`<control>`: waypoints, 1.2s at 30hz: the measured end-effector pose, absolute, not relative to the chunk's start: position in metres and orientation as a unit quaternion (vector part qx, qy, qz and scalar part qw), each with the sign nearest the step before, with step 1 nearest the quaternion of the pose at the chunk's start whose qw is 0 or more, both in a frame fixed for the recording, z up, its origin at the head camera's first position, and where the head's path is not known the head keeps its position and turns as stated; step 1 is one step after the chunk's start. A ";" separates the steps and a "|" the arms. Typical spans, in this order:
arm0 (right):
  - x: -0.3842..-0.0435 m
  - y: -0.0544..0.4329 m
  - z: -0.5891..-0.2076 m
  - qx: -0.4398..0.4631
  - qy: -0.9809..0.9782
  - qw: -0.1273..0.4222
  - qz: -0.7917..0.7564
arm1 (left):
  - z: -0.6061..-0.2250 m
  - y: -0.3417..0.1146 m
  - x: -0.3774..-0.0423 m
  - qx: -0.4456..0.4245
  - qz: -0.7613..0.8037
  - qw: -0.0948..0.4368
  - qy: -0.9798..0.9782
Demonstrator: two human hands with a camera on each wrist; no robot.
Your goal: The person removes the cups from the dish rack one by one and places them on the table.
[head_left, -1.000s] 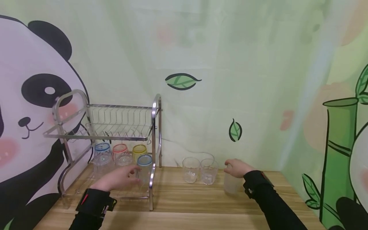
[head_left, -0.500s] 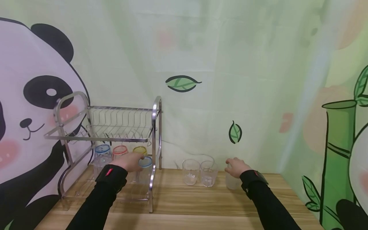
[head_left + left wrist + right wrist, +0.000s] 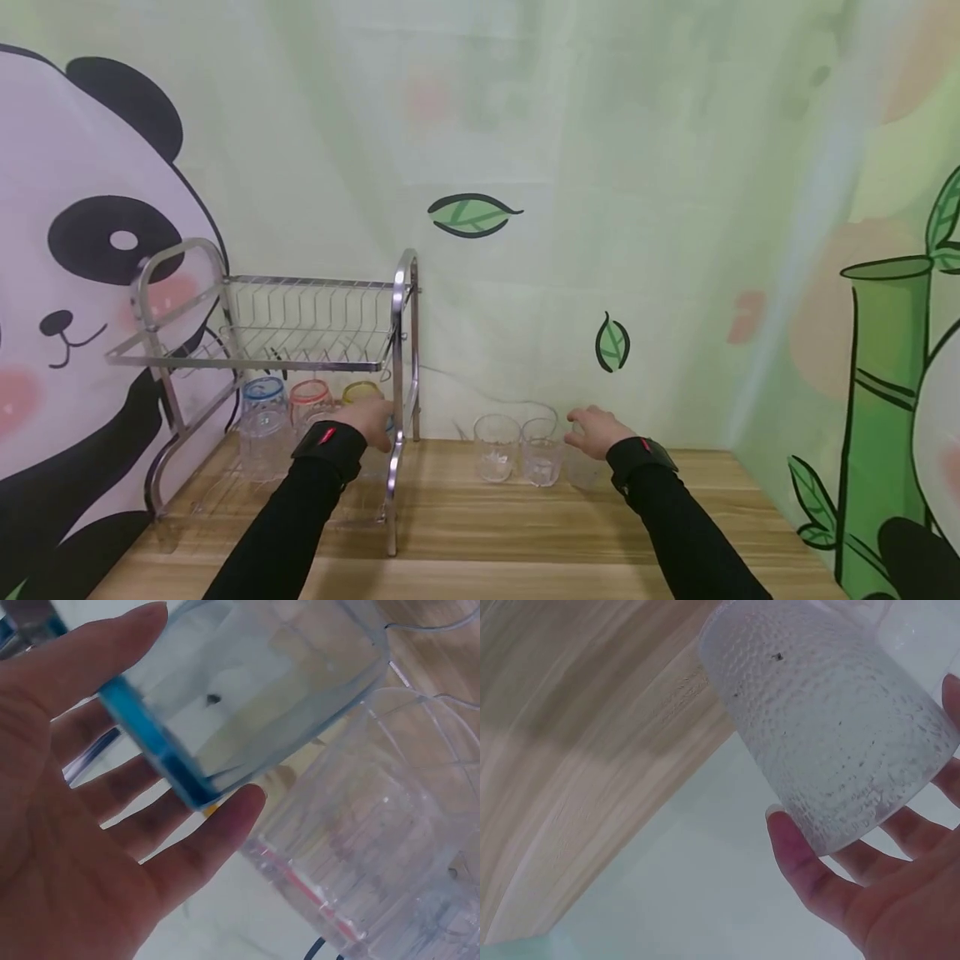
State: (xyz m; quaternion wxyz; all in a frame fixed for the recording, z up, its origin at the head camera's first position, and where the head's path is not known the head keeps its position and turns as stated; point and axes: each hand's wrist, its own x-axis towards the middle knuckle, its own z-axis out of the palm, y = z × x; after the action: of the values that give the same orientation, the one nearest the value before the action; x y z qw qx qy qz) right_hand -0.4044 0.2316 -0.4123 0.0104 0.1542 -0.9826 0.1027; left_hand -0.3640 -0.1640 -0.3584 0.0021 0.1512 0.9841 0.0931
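My left hand (image 3: pixel 367 421) is at the rack's lower level, around the top of a clear glass with a blue band (image 3: pixel 262 682). In the left wrist view its fingers are spread, the thumb on one side of the band and the other fingers across from it; firm contact cannot be told. My right hand (image 3: pixel 597 433) holds a frosted, dimpled glass (image 3: pixel 825 727) near its upper end, thumb on one side and fingers on the other. That glass is close beside a clear glass (image 3: pixel 542 454) on the table, and another clear glass (image 3: pixel 497 450) stands further left.
A two-level metal dish rack (image 3: pixel 315 365) stands at the left, its upper level above my left hand. Blue-banded (image 3: pixel 264 392), red-banded (image 3: pixel 310 393) and yellow-banded (image 3: pixel 362 390) glasses sit on its lower level. A patterned curtain (image 3: pixel 510 125) hangs behind the wooden table (image 3: pixel 480 533).
My left hand has moved right and farther in, from in front of the blue-banded glass to around its top. The right hand has shifted left with the frosted glass, toward the clear ones.
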 end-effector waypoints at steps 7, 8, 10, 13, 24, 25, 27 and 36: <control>-0.407 0.232 -0.419 0.150 -0.983 0.028 0.105 | -0.365 -0.163 -0.367 0.154 0.084 -0.009 0.985; -0.407 0.232 -0.420 0.147 -0.983 0.035 0.107 | -0.365 -0.163 -0.366 0.151 0.086 -0.007 0.985; -0.405 0.232 -0.424 0.140 -0.983 0.053 0.105 | -0.365 -0.163 -0.366 0.145 0.087 -0.003 0.986; -0.404 0.232 -0.433 0.127 -0.984 0.083 0.093 | -0.366 -0.163 -0.365 0.142 0.082 0.002 0.986; -0.400 0.230 -0.452 0.111 -0.981 0.140 0.081 | -0.370 -0.165 -0.368 0.155 0.072 -0.017 0.985; -0.400 0.229 -0.452 0.110 -0.981 0.141 0.081 | -0.370 -0.165 -0.369 0.153 0.074 -0.019 0.985; -0.399 0.228 -0.452 0.108 -0.980 0.145 0.082 | -0.372 -0.165 -0.369 0.155 0.076 -0.024 0.985; -0.393 0.225 -0.447 0.098 -0.982 0.130 0.094 | -0.378 -0.165 -0.367 0.152 0.076 -0.029 0.985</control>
State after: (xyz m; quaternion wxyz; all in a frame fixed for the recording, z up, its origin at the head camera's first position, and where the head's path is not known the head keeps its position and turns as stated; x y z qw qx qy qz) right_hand -0.3929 0.2247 -0.4473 0.1297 0.0976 -0.9823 0.0938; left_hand -0.3666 -0.1653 -0.3784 -0.0290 0.1518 0.9850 0.0762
